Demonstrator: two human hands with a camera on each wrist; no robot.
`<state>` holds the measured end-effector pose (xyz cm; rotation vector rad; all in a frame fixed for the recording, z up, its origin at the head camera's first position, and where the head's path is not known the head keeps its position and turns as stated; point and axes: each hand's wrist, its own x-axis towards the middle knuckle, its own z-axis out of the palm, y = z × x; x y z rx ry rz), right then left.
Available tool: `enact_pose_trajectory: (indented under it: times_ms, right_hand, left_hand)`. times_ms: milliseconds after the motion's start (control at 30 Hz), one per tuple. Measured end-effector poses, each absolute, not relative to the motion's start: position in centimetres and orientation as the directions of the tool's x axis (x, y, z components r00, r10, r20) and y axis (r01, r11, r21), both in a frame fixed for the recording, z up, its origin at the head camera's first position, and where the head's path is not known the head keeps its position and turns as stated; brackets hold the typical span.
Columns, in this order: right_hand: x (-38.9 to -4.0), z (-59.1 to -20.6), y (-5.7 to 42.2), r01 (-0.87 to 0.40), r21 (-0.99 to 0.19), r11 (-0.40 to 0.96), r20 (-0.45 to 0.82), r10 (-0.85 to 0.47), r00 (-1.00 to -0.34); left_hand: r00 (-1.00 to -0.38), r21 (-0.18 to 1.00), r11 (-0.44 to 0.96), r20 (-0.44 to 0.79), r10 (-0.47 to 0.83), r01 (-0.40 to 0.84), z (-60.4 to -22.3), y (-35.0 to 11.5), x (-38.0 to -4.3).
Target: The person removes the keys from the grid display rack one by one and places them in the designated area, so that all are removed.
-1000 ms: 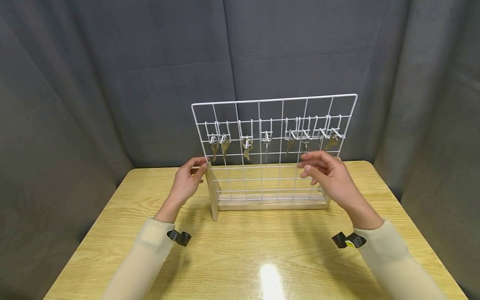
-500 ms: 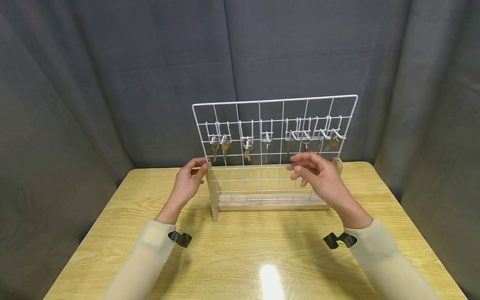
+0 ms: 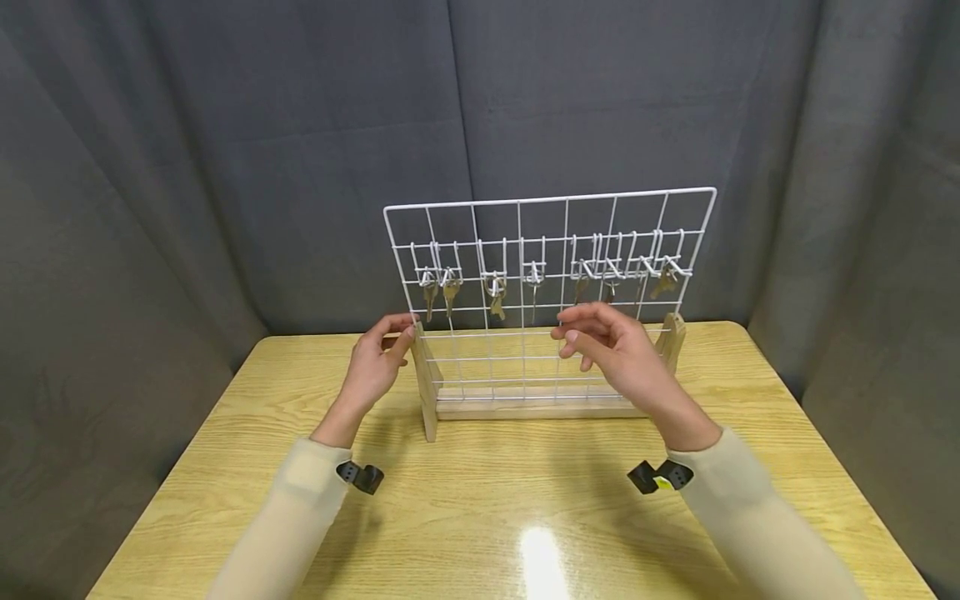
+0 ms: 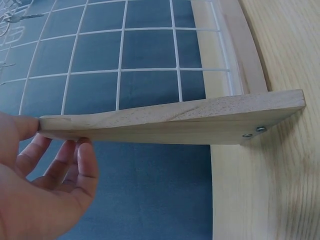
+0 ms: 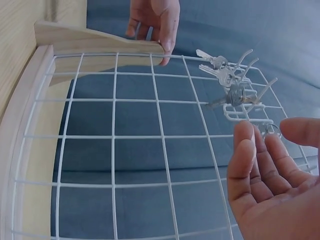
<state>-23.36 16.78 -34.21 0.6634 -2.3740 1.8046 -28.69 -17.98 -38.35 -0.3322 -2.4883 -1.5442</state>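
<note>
A white wire grid rack stands on wooden side supports. Near the top of its left wooden support, my left hand pinches the end between thumb and fingers. Several keys hang on rings from white wire hooks along the grid's upper half. Before the grid, right of centre and just below the hooks, my right hand holds nothing, its fingers loosely bent and the thumb apart from them. In the right wrist view, keys hang beyond those fingertips.
The rack stands towards the back of a wood-grain table. Its right wooden support is partly behind my right hand. A wooden crossbar joins the supports low down. Dark grey curtains surround the table.
My right hand has moved left along the front of the grid, from near the right support towards the middle. My left hand has stayed on the left support, and the keys hang as before.
</note>
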Motion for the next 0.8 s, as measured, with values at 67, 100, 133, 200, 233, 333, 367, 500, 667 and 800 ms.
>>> enact_pose_trajectory:
  times_ms: [67,100,133,200,233,333,367,500,667,800]
  right_hand:
    - [-23.4,-34.1,16.5,-0.390,-0.898,0.204,0.324,-0.292,-0.900]
    - [-23.4,-34.1,16.3,-0.390,-0.899,0.199,0.324,-0.296,-0.899]
    - [-23.4,-34.0,16.1,-0.390,-0.900,0.196,0.323,-0.301,-0.897]
    - [-23.4,-33.9,15.8,-0.392,-0.900,0.192,0.324,-0.307,-0.895]
    - [-23.4,-33.9,15.6,-0.394,-0.899,0.191,0.326,-0.310,-0.893]
    - [-23.4,-33.8,15.2,-0.398,-0.899,0.186,0.329,-0.314,-0.890]
    - [-23.5,-33.8,15.1,-0.397,-0.899,0.184,0.329,-0.316,-0.890]
    - [-23.6,-33.7,14.7,-0.390,-0.904,0.178,0.320,-0.324,-0.890]
    - [-23.7,-33.6,14.1,-0.391,-0.906,0.164,0.321,-0.335,-0.886]
    - [-23.8,-33.5,13.6,-0.392,-0.908,0.148,0.325,-0.344,-0.881]
  left_hand:
    - [-0.957,0.855,0.433,0.276,0.087,0.286,-38.4,-18.0,-28.7]
    - [-0.958,0.854,0.435,0.275,0.086,0.284,-38.4,-18.0,-28.7]
    - [-0.958,0.854,0.436,0.273,0.087,0.283,-38.4,-18.0,-28.7]
    - [-0.958,0.853,0.439,0.272,0.085,0.282,-38.5,-18.1,-28.7]
    - [-0.958,0.853,0.439,0.274,0.085,0.282,-38.5,-18.1,-28.8]
    - [-0.958,0.853,0.438,0.275,0.084,0.283,-38.4,-18.1,-28.7]
    - [-0.958,0.853,0.438,0.276,0.084,0.284,-38.4,-18.0,-28.7]
    - [-0.955,0.849,0.441,0.283,0.086,0.292,-38.4,-18.0,-28.7]
    - [-0.952,0.842,0.447,0.292,0.090,0.300,-38.6,-18.0,-28.7]
    - [-0.950,0.845,0.438,0.297,0.095,0.308,-38.5,-18.1,-28.8]
